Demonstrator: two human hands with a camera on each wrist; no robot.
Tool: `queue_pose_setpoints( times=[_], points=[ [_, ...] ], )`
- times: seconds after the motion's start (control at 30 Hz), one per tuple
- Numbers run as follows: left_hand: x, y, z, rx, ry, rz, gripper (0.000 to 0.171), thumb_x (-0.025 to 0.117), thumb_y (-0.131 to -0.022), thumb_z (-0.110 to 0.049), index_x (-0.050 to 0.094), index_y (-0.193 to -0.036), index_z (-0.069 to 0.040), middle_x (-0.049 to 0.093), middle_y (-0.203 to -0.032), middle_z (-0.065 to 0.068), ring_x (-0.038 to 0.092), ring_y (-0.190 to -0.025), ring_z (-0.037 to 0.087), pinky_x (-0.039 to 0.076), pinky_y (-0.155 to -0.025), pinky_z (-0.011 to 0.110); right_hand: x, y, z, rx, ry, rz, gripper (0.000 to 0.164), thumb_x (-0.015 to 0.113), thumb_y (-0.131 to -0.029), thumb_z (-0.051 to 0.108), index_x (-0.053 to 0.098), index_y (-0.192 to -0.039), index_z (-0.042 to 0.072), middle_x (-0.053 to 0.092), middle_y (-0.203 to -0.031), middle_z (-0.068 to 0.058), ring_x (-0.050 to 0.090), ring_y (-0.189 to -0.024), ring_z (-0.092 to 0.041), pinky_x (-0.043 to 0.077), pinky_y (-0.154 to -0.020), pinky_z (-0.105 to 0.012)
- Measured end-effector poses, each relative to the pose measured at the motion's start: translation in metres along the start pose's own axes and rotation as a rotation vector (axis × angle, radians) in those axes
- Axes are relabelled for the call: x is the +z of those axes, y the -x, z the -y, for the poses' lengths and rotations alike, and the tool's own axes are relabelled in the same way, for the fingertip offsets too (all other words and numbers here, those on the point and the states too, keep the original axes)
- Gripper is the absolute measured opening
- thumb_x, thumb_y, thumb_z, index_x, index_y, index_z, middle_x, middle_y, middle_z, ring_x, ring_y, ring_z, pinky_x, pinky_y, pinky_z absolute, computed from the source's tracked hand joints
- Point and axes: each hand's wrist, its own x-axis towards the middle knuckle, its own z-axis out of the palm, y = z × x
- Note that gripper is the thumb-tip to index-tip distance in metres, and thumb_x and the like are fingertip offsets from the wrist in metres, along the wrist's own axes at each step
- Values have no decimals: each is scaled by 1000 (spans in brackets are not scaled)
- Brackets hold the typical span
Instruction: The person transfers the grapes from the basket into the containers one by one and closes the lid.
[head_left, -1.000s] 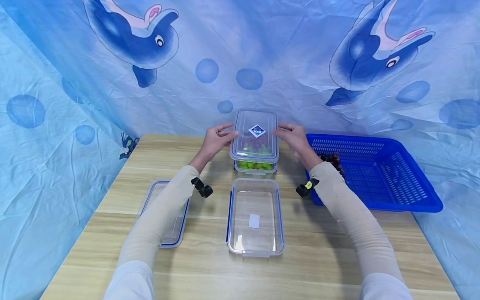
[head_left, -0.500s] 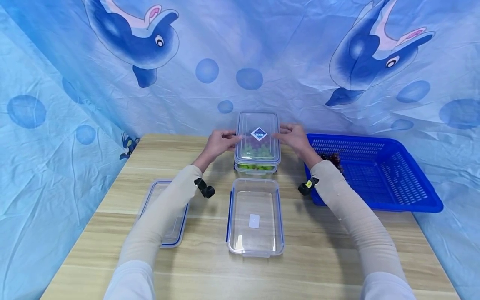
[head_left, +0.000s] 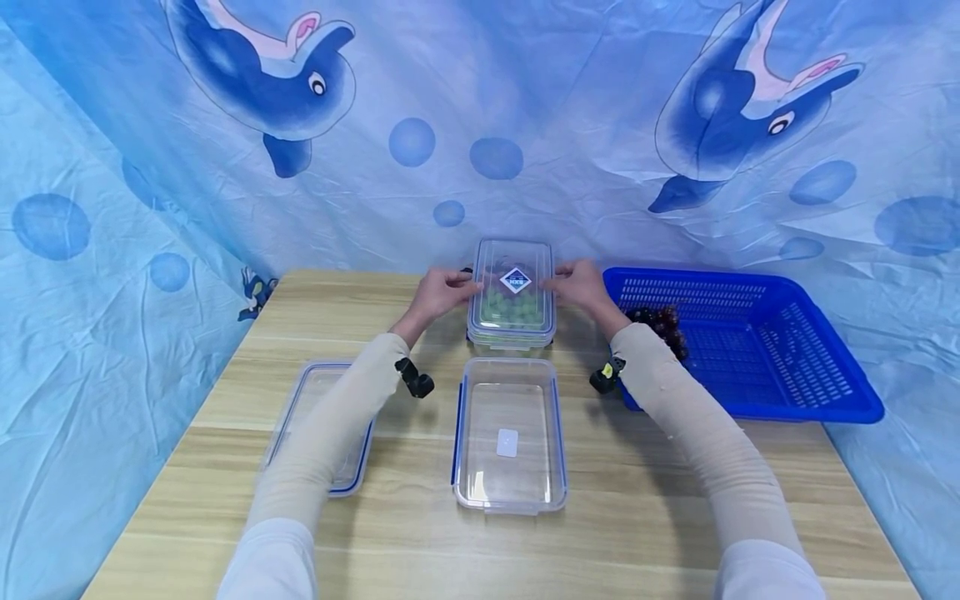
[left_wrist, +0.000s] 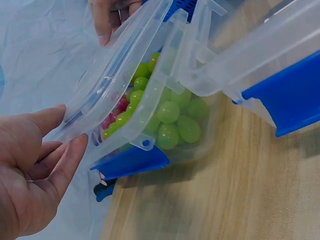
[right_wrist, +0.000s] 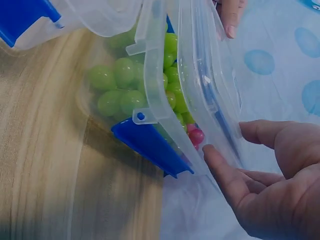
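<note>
A clear lid with a blue-and-white diamond label is held between both hands, just above a clear container of grapes. Green grapes fill the near part and pink-red ones show behind them. My left hand pinches the lid's left edge between thumb and fingers. On the opposite edge, my right hand does the same. Both wrist views show a gap between lid and rim, wider toward the far end. The container's blue side latches hang folded outward.
A second clear container stands uncovered in front, holding only a small white label. Another blue-rimmed lid lies at the left, partly under the left forearm. At the right, a blue basket holds dark red grapes.
The lid has come down closer to the grape container, nearly covering it in the head view. Both hands have lowered with it.
</note>
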Motion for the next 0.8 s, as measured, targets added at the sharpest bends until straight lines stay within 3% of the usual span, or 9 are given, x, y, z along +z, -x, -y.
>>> queue_pose_setpoints(
  times=[0.13, 0.47, 0.67, 0.8],
  points=[
    [2, 0, 6, 9, -18, 3, 42, 77, -94, -24, 70, -125, 3, 74, -113, 22, 75, -93, 30, 60, -92, 52, 4, 0, -1, -4, 80, -6, 49, 73, -93, 15, 61, -134, -10, 65, -129, -30, 71, -104, -40, 61, -92, -50],
    [5, 0, 11, 45, -50, 1, 34, 77, -93, -22, 74, -118, 1, 75, -106, 20, 75, -84, 27, 61, -88, 54, 7, -2, -5, -60, 326, -45, 34, 75, -91, 25, 75, -111, -2, 74, -113, -21, 68, -95, -30, 59, -80, -40],
    [5, 1, 11, 52, -86, -10, 34, 77, -94, -23, 74, -118, 0, 75, -106, 19, 74, -86, 30, 61, -88, 55, 9, -1, -5, -45, 300, -3, 33, 74, -93, 25, 76, -111, -4, 75, -104, -24, 73, -87, -37, 62, -80, -49],
    [5, 2, 12, 54, -108, -17, 29, 77, -94, -23, 76, -114, -2, 76, -102, 17, 74, -88, 35, 60, -87, 56, 10, 0, -5, -37, 273, 15, 36, 73, -95, 22, 73, -117, -6, 73, -112, -26, 73, -90, -39, 61, -84, -50]
  ],
)
